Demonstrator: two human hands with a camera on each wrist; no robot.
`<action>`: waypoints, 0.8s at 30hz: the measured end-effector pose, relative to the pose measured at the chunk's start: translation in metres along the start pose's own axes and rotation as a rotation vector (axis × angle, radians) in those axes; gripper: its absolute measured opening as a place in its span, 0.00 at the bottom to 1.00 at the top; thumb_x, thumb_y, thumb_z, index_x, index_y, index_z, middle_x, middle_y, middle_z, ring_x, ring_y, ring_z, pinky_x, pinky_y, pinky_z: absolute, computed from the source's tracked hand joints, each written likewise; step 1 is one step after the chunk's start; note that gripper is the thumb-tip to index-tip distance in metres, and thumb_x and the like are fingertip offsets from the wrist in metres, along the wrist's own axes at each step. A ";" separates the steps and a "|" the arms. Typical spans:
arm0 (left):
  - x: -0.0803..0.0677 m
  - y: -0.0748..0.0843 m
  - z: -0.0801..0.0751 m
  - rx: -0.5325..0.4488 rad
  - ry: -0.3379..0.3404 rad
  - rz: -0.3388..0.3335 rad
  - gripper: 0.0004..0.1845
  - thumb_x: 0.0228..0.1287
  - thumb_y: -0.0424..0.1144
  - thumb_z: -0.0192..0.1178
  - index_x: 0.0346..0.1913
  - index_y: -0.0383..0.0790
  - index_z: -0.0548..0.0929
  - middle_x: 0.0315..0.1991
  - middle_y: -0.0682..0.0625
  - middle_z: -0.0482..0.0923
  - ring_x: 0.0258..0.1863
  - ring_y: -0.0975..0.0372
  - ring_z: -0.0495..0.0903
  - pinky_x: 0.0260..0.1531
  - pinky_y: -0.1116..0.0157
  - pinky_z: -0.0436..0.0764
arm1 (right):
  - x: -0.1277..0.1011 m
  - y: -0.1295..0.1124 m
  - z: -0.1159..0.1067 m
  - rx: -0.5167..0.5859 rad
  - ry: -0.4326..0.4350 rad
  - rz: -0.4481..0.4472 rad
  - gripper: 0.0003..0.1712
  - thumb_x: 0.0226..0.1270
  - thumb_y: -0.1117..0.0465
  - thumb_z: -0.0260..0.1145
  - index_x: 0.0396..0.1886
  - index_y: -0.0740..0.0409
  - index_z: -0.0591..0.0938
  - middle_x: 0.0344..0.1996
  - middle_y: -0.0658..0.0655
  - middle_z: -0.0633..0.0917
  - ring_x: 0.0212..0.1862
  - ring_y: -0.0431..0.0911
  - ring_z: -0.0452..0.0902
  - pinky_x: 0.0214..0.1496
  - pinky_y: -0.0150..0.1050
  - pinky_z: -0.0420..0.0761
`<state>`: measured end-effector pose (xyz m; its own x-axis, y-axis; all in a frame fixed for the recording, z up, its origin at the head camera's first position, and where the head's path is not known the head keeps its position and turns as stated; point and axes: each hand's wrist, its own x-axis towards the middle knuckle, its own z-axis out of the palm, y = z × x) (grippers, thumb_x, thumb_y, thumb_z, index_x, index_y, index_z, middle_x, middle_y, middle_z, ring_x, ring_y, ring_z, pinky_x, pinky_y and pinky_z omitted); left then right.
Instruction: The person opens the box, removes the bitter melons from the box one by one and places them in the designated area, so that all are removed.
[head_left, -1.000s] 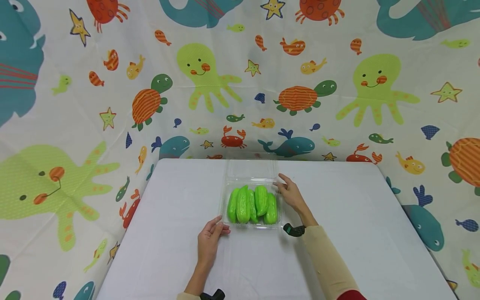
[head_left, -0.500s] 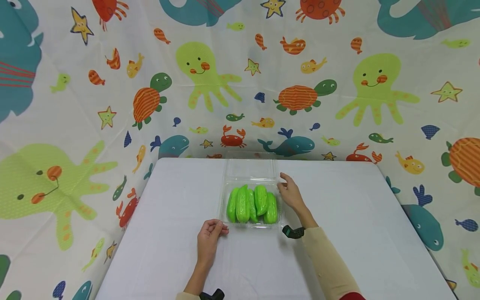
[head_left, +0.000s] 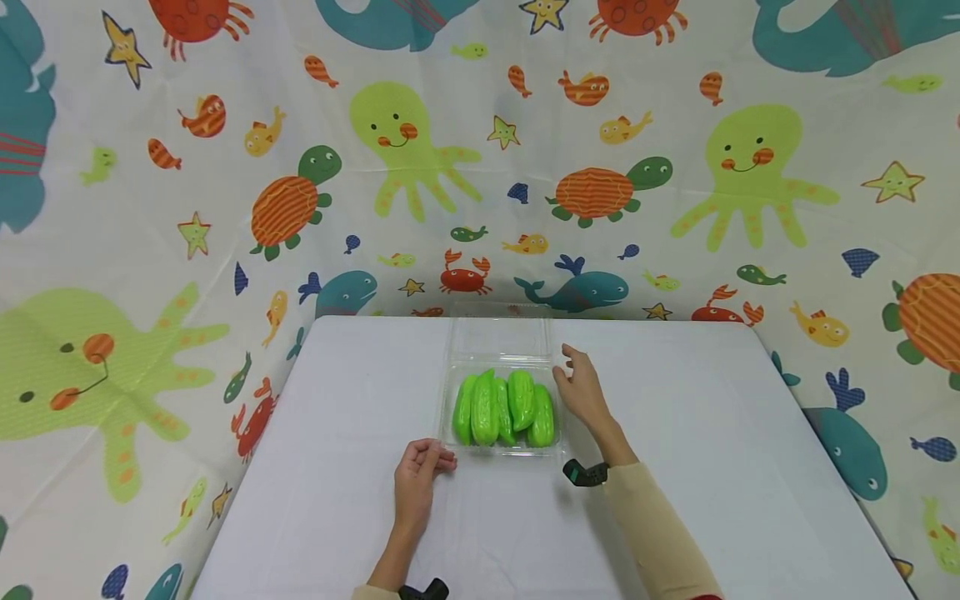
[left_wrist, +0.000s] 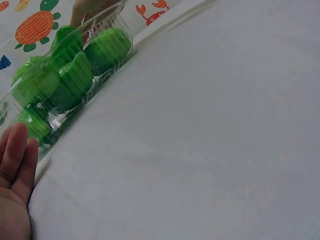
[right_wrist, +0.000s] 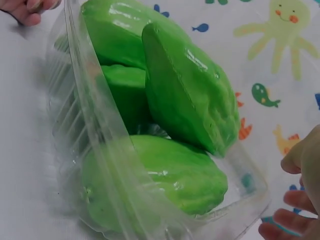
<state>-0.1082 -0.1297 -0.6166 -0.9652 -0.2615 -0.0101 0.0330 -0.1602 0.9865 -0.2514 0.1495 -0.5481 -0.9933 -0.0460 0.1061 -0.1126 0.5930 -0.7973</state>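
Observation:
A clear plastic clamshell box [head_left: 446, 429] sits on the table, its lid [head_left: 501, 336] folded back away from me. Several glossy green fruits or vegetables [head_left: 485, 408], long and bumpy, lie side by side in its base; their exact kind is unclear. My left hand [head_left: 418, 479] is at the box's front left corner, fingers [left_wrist: 17, 150] fairly straight and close to the wall; whether they touch it I cannot tell. Beside the right rim is my right hand [head_left: 585, 390], thumb and fingers [right_wrist: 287, 222] loosely bent and apart, with nothing between them.
A white cloth covers the table [head_left: 712, 433], whose far edge runs just behind the box. Behind and at both sides hangs a curtain [head_left: 465, 125] printed with sea animals. Each wrist carries a black device [head_left: 585, 472].
My left hand has drawn slightly back toward me from the box's corner. The right hand's fingers have come away from the right rim a little. Box and contents stay in place.

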 end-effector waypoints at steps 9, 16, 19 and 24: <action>0.000 -0.001 0.000 -0.001 -0.005 0.001 0.16 0.77 0.40 0.55 0.49 0.26 0.75 0.34 0.40 0.85 0.31 0.62 0.87 0.41 0.67 0.89 | -0.013 -0.010 -0.004 -0.064 0.041 -0.037 0.31 0.75 0.58 0.56 0.72 0.67 0.65 0.67 0.69 0.71 0.64 0.61 0.70 0.63 0.56 0.78; 0.000 -0.001 -0.002 -0.019 -0.011 -0.004 0.16 0.75 0.41 0.56 0.49 0.26 0.75 0.33 0.42 0.85 0.31 0.62 0.87 0.42 0.66 0.89 | -0.023 -0.016 -0.003 -0.108 0.073 -0.051 0.32 0.75 0.56 0.58 0.72 0.66 0.66 0.67 0.68 0.72 0.62 0.60 0.71 0.63 0.56 0.78; 0.000 0.000 -0.001 -0.013 -0.011 -0.007 0.16 0.76 0.41 0.56 0.49 0.26 0.75 0.34 0.39 0.85 0.31 0.61 0.88 0.42 0.66 0.89 | -0.027 -0.019 -0.002 -0.129 0.086 -0.058 0.32 0.74 0.55 0.59 0.72 0.66 0.66 0.66 0.68 0.73 0.61 0.60 0.72 0.62 0.55 0.78; 0.000 0.001 -0.001 -0.013 -0.008 -0.013 0.15 0.76 0.40 0.56 0.48 0.28 0.76 0.33 0.41 0.85 0.31 0.62 0.88 0.42 0.66 0.89 | -0.032 -0.022 0.001 -0.153 0.116 -0.088 0.33 0.73 0.55 0.61 0.71 0.67 0.67 0.64 0.69 0.73 0.59 0.60 0.72 0.60 0.54 0.79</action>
<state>-0.1079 -0.1306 -0.6156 -0.9675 -0.2521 -0.0216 0.0238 -0.1758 0.9841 -0.2175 0.1376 -0.5348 -0.9692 -0.0152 0.2458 -0.1844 0.7066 -0.6832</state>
